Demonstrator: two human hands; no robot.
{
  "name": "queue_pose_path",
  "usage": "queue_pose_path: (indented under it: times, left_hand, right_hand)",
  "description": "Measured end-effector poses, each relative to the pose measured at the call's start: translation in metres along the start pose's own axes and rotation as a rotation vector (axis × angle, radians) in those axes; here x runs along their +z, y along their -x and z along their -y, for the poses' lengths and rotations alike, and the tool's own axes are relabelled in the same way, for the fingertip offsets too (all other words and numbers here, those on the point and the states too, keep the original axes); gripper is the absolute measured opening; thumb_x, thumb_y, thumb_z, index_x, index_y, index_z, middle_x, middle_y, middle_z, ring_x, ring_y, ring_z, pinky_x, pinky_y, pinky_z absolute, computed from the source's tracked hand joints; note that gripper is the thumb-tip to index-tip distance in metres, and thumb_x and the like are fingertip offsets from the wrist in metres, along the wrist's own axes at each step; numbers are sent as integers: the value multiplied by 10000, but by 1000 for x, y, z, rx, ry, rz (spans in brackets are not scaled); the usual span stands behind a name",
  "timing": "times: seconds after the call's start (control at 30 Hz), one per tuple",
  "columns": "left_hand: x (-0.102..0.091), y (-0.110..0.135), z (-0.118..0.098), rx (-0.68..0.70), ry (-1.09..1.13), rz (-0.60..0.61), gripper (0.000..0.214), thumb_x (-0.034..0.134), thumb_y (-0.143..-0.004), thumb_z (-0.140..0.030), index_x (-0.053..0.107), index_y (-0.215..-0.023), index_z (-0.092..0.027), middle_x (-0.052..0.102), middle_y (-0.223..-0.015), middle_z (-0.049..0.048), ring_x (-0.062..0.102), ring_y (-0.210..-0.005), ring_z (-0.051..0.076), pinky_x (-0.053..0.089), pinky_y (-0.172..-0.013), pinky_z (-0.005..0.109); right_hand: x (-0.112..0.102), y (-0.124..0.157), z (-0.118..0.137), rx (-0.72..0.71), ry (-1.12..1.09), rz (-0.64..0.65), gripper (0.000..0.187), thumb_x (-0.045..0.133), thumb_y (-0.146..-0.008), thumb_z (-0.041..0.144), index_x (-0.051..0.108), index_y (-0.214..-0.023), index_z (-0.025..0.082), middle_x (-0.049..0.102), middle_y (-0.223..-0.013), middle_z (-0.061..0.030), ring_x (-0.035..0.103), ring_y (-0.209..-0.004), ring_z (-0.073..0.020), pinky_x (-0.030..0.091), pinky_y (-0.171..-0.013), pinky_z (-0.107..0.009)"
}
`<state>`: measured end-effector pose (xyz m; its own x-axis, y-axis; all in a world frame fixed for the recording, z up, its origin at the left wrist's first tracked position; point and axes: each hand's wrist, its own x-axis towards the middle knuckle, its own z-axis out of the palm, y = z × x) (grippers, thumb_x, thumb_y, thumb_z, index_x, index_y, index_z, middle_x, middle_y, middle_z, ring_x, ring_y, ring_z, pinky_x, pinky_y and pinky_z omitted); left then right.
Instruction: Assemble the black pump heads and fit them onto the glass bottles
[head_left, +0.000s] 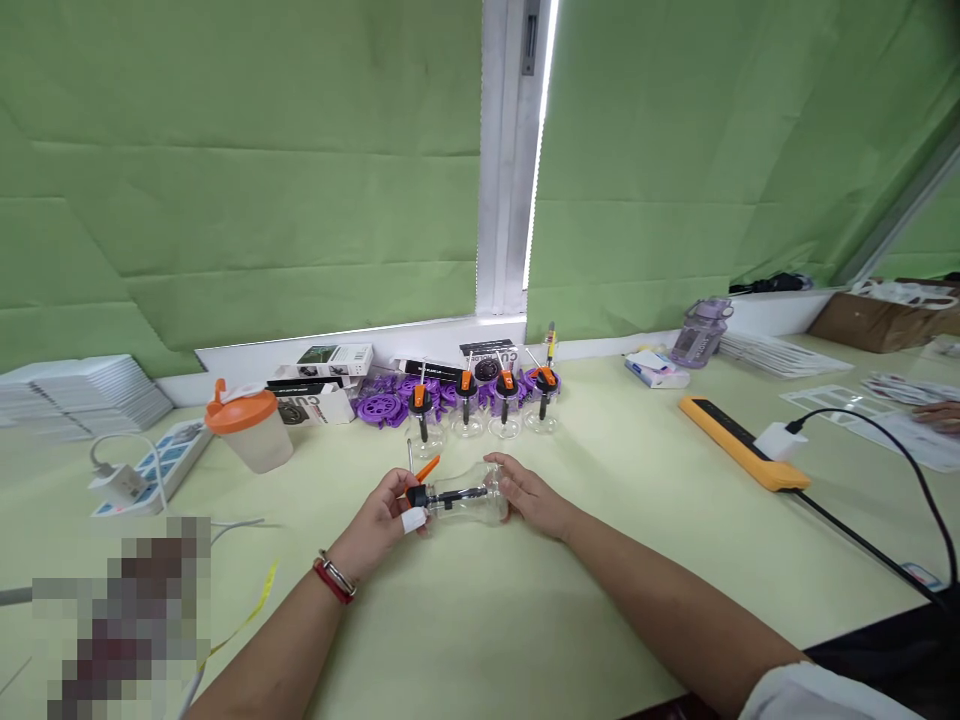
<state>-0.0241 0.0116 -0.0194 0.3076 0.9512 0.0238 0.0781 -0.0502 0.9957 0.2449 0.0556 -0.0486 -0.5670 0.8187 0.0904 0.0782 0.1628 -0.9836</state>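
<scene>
I hold a small clear bottle (471,497) on its side just above the pale table (525,600). My left hand (384,520), with a bandaged thumb, pinches its black and orange cap end. My right hand (529,495) wraps round the bottle's base. Behind them stands a row of several like bottles (484,410) with black and orange tops, upright.
Purple plastic gear-like parts (382,407) and small boxes (330,362) lie by the wall. An orange-lidded cup (251,428) and a power strip (161,462) sit at left. An orange power strip (739,440) with a black cable lies at right. Another person's hand (937,415) shows at far right.
</scene>
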Motion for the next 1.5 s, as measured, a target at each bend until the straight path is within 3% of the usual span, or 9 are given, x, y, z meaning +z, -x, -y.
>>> queue_pose_path:
  times: [0.23,0.4,0.5,0.7,0.9,1.07,1.13,1.3,1.5]
  left_hand:
    - [-3,2,-5,1,22,-16,302,669,-770,-259,421,-939,-234,572,-878,-9,591,-735,138,471,-739,334]
    - [-1,2,-8,-19,5,-33,337,702,-730,-249,426,-922,-232,563,-849,-26,586,-699,129,466,-729,327]
    - [-1,1,-6,-17,5,-28,329,694,-741,-254,422,-927,-234,556,-861,-28,586,-699,126,463,-734,325]
    - [-2,2,-4,-10,14,-28,327,685,-753,-260,414,-933,-230,548,-882,-19,584,-706,127,463,-738,326]
    - [-1,1,-5,-10,14,-17,341,704,-738,-269,428,-935,-232,558,-877,-16,582,-714,130,453,-732,317]
    - [-3,1,-4,-9,21,-30,338,701,-745,-268,421,-931,-234,569,-873,-14,583,-715,132,448,-742,322]
    - [-3,1,-4,-1,26,-27,340,700,-746,-266,421,-937,-235,568,-869,-14,577,-719,131,448,-737,318]
    - [-2,1,-4,-13,20,-13,351,702,-743,-282,422,-949,-232,589,-862,10,577,-751,150,443,-721,308]
    - [-3,1,0,-9,39,-41,360,711,-738,-280,422,-949,-235,564,-840,-9,569,-725,140,441,-722,313]
  right_hand:
    - [3,3,6,-39,-74,41,875,702,-737,468,182,-1427,338,352,-1339,-108,509,-741,-81,463,-636,-254]
    - [3,-1,0,52,-68,-5,609,511,-834,588,332,-1334,290,523,-1014,-46,544,-547,-71,356,-441,-200]
    - [2,-1,-3,60,-95,1,710,521,-822,602,291,-1393,248,560,-940,-50,579,-617,-109,414,-500,-227]
    - [2,2,1,34,-130,33,817,678,-763,468,198,-1417,369,424,-1297,-108,565,-643,-68,434,-512,-221]
    - [3,-3,-5,66,-101,-24,679,462,-843,623,351,-1362,200,558,-731,0,563,-544,-113,395,-455,-222]
    - [1,1,-1,49,-169,33,943,699,-724,522,161,-1456,266,584,-957,-50,593,-709,-128,464,-570,-256]
    - [2,1,2,63,-161,1,859,680,-744,519,197,-1424,314,559,-1045,-56,588,-661,-105,438,-514,-230]
    - [6,-2,3,95,-127,-52,661,474,-835,627,357,-1331,207,545,-689,19,547,-539,-112,377,-447,-213]
    - [2,2,5,74,-199,21,890,727,-710,475,216,-1424,332,490,-1208,-94,587,-712,-103,458,-568,-241]
